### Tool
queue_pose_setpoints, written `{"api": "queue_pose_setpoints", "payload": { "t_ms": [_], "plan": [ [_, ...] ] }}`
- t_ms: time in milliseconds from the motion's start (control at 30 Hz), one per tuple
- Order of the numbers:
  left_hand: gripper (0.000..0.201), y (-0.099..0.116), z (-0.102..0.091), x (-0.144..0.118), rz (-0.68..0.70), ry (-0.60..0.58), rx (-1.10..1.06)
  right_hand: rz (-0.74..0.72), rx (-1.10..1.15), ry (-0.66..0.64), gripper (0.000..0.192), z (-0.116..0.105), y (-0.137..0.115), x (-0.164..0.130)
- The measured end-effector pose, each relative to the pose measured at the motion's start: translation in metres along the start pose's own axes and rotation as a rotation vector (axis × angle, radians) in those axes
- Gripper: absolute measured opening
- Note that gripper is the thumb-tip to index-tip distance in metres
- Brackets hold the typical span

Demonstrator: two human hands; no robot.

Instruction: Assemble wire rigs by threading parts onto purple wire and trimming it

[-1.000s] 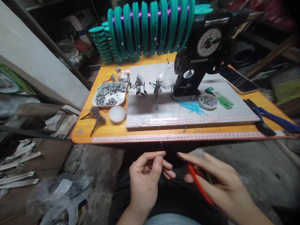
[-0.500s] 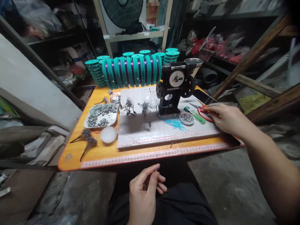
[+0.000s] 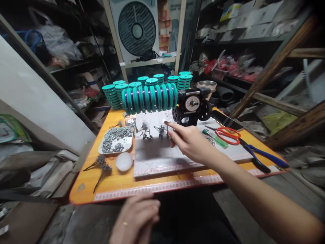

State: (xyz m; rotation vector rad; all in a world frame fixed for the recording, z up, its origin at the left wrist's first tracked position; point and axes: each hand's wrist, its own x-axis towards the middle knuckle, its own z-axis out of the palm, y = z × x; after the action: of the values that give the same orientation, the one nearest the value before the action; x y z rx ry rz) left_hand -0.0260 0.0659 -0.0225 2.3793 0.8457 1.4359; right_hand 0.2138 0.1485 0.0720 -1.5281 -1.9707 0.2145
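Observation:
My right hand (image 3: 186, 140) reaches over the white board (image 3: 152, 159). Its index finger is stretched out near thin lines hanging below a row of teal spools (image 3: 149, 98); nothing shows in its grasp. Below the table's front edge, my left hand (image 3: 138, 215) is slightly blurred, its fingers curled together; whatever they hold is hidden. Red-handled scissors (image 3: 228, 135) lie at the right of the board, beside a green-handled tool (image 3: 218, 139). The spools sit on a black winding machine (image 3: 191, 105) with a dial. Small dark weights (image 3: 147, 135) stand in clusters under them.
On the left are a white tray of grey sinkers (image 3: 117, 140), a small white bowl (image 3: 124, 162) and dark bristly bundles (image 3: 103, 169). Blue-handled pliers (image 3: 266, 156) overhang the right edge. Stacked teal spools (image 3: 110, 96) line the back. A box fan (image 3: 137, 30) stands behind.
My right hand has let go of the scissors and moved left to below the spools. My left hand has moved left and lower, and its pinch no longer shows. The view has tilted up.

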Motion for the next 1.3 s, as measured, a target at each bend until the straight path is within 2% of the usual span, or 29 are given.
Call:
{"api": "queue_pose_setpoints", "payload": {
  "t_ms": [67, 100, 167, 267, 367, 433, 500, 567, 700, 767, 833, 933, 1000, 1100, 1167, 1233, 1300],
  "plan": [
    [0.022, -0.022, -0.037, 0.017, 0.115, 0.023, 0.322, 0.043, -0.023, 0.003, 0.036, 0.012, 0.003, 0.021],
    [0.018, -0.033, -0.051, 0.022, 0.067, 0.072, 0.441, 0.056, -0.034, 0.014, 0.034, 0.017, 0.007, 0.029],
    [0.014, -0.056, -0.07, 0.025, 0.027, 0.035, 0.635, 0.074, -0.043, 0.041, 0.03, 0.025, 0.012, 0.041],
    [0.014, -0.086, -0.078, 0.017, 0.082, -0.064, 0.803, 0.075, -0.028, 0.089, 0.023, 0.03, 0.015, 0.044],
    [0.013, -0.099, -0.075, 0.011, 0.137, -0.101, 0.82, 0.065, -0.008, 0.146, 0.019, 0.026, 0.012, 0.036],
    [0.016, -0.091, -0.069, 0.015, 0.117, -0.098, 0.794, 0.065, 0.001, 0.177, 0.018, 0.02, 0.012, 0.03],
    [0.023, -0.073, -0.057, 0.025, 0.074, -0.057, 0.705, 0.07, -0.001, 0.195, 0.017, 0.014, 0.013, 0.026],
    [0.027, -0.048, -0.04, 0.041, 0.022, 0.043, 0.497, 0.081, -0.019, 0.217, 0.015, 0.01, 0.015, 0.026],
    [0.031, -0.01, -0.002, 0.072, -0.043, 0.01, 0.146, 0.119, -0.05, 0.258, 0.012, 0.01, 0.019, 0.029],
    [0.029, -0.003, 0.015, 0.085, -0.129, -0.009, 0.046, 0.131, -0.03, 0.255, 0.011, 0.01, 0.018, 0.029],
    [0.029, -0.003, 0.03, 0.095, -0.298, -0.04, -0.072, 0.129, 0.026, 0.23, 0.01, 0.009, 0.014, 0.025],
    [0.048, -0.004, 0.049, 0.105, -0.521, -0.113, -0.32, 0.109, 0.177, 0.137, 0.013, 0.002, 0.005, 0.013],
    [0.057, -0.001, 0.057, 0.108, -0.586, -0.166, -0.445, 0.095, 0.309, 0.037, 0.015, -0.005, -0.002, 0.003],
    [0.035, 0.012, 0.058, 0.104, -0.611, -0.24, -0.495, 0.098, 0.483, -0.102, 0.019, -0.011, -0.009, -0.012],
    [0.024, 0.025, 0.054, 0.092, -0.655, -0.252, -0.499, 0.129, 0.616, -0.16, 0.022, -0.011, -0.011, -0.021],
    [0.029, 0.036, 0.05, 0.07, -0.759, -0.219, -0.547, 0.202, 0.828, -0.238, 0.027, -0.006, -0.011, -0.032],
    [0.044, 0.044, 0.05, 0.041, -0.927, -0.246, -0.698, 0.296, 1.039, -0.376, 0.034, 0.003, -0.012, -0.046]
  ]
}}
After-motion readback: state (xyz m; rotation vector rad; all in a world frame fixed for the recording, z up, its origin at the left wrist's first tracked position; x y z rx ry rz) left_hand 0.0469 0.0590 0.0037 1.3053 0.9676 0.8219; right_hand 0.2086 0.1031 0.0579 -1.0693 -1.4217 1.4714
